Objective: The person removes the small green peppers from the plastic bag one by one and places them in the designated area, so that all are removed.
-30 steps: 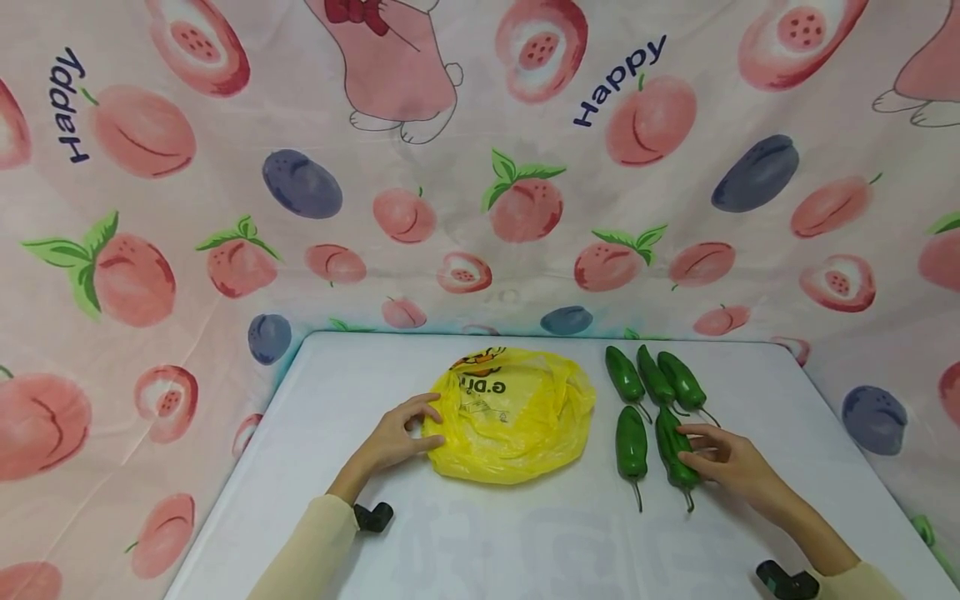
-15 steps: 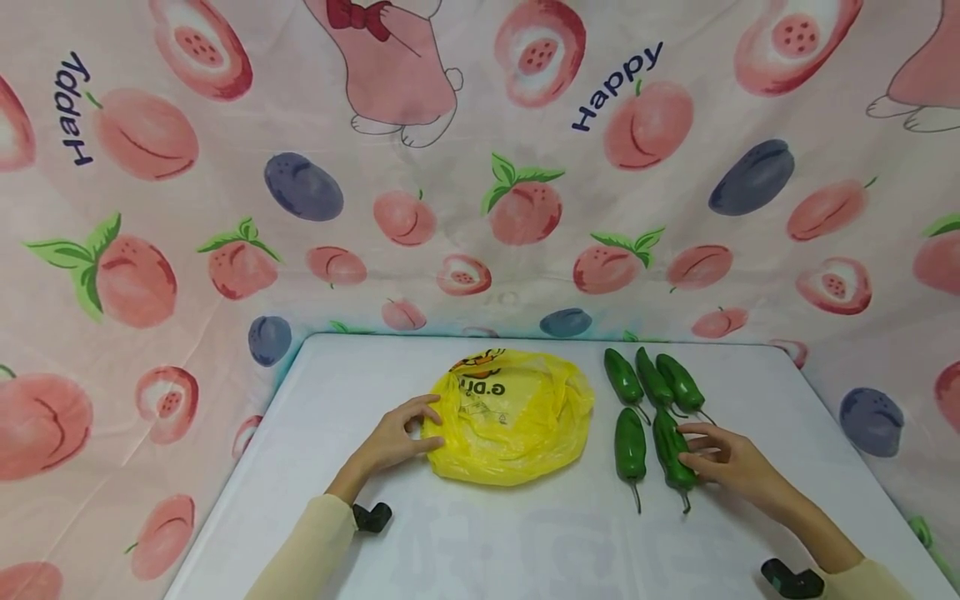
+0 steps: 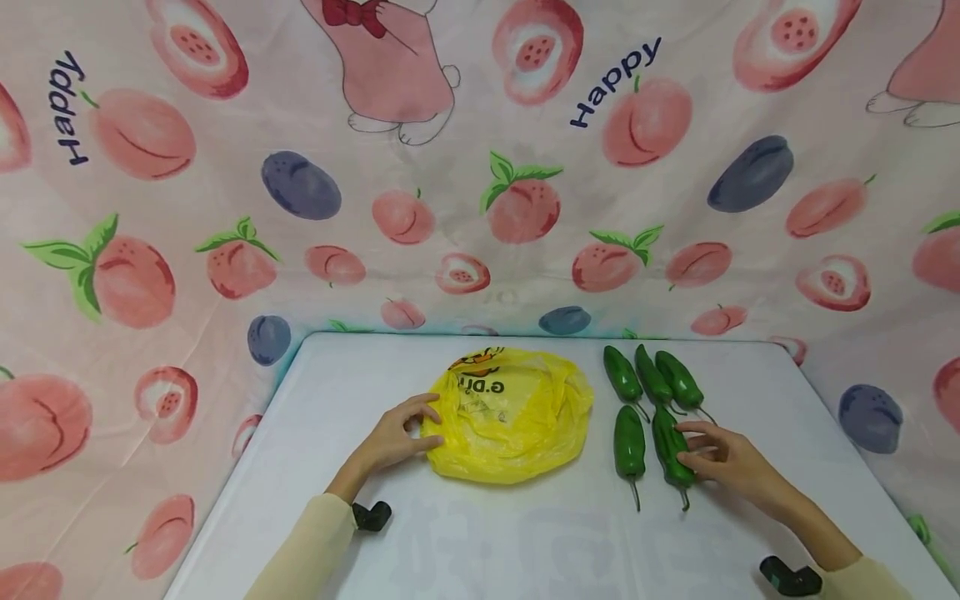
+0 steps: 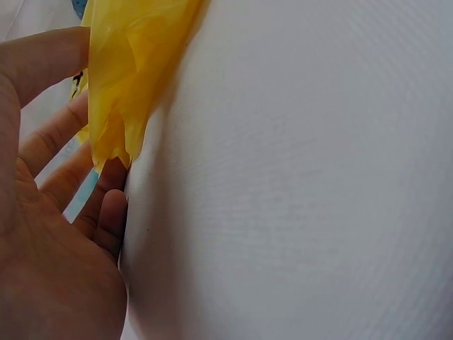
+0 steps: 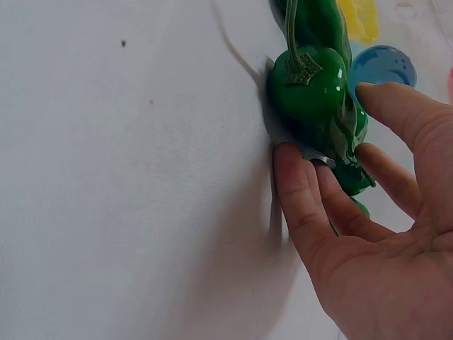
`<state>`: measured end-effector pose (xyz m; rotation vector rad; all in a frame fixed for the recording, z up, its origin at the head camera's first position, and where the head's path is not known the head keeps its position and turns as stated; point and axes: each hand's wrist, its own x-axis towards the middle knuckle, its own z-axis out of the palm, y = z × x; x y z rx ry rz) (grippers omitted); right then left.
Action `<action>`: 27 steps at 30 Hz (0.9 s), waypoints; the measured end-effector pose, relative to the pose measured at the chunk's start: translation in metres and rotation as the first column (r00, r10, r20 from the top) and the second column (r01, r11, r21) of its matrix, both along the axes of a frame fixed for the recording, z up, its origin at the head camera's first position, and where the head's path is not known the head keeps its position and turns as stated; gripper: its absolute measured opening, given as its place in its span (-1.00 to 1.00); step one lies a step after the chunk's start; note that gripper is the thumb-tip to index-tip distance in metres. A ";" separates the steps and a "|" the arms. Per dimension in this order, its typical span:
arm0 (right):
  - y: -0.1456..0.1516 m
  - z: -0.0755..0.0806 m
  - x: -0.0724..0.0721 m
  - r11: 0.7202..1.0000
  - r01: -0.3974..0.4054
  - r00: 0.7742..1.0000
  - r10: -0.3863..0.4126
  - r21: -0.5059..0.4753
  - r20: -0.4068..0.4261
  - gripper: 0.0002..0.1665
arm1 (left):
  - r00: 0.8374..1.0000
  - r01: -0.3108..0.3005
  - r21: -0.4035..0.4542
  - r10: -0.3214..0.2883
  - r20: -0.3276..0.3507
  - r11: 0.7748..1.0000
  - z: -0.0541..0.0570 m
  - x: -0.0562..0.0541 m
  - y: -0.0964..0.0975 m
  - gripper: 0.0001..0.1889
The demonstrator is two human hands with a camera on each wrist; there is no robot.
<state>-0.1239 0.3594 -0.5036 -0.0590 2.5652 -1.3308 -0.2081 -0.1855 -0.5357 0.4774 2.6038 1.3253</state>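
Observation:
A crumpled yellow plastic bag (image 3: 525, 433) lies on the white table, dark print on its upper left. My left hand (image 3: 392, 436) is at its left edge, thumb and fingers spread and fingertips right at the plastic. In the left wrist view the bag's gathered edge (image 4: 131, 92) overlaps the fingertips. To the right of the bag are glossy green peppers, three at the back and two in front. Beside the front right pepper (image 3: 667, 437) is my right hand (image 3: 738, 467), fingers loosely bent with the tips at its side. The right wrist view shows a pepper's stem end (image 5: 311, 74) just past those fingers.
The other front pepper (image 3: 628, 442) lies between the bag and the right hand. A back pepper (image 3: 678, 379) rests behind, close to its neighbours. Black wrist devices sit at the left sleeve (image 3: 371, 516) and right sleeve (image 3: 790, 577). A fruit-print cloth (image 3: 465, 208) rises behind the table.

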 end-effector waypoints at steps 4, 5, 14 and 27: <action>0.001 0.001 0.000 1.000 -0.002 1.000 0.003 0.014 -0.012 -0.26 | 1.000 0.008 0.003 -0.008 -0.006 1.000 0.000 -0.001 0.001 -0.77; 0.002 0.000 0.000 1.000 0.000 1.000 0.000 0.016 -0.010 -0.25 | 1.000 0.008 0.003 -0.008 -0.005 1.000 0.000 -0.002 0.001 -0.77; 0.004 0.000 -0.002 1.000 -0.006 1.000 0.006 0.005 -0.008 -0.26 | 1.000 0.011 -0.016 -0.012 -0.010 1.000 0.001 -0.004 0.002 -0.77; 0.011 0.026 -0.009 0.994 -0.105 0.995 0.104 0.024 0.007 -0.21 | 0.998 0.048 -0.017 -0.049 -0.037 0.999 0.004 -0.006 0.002 -0.75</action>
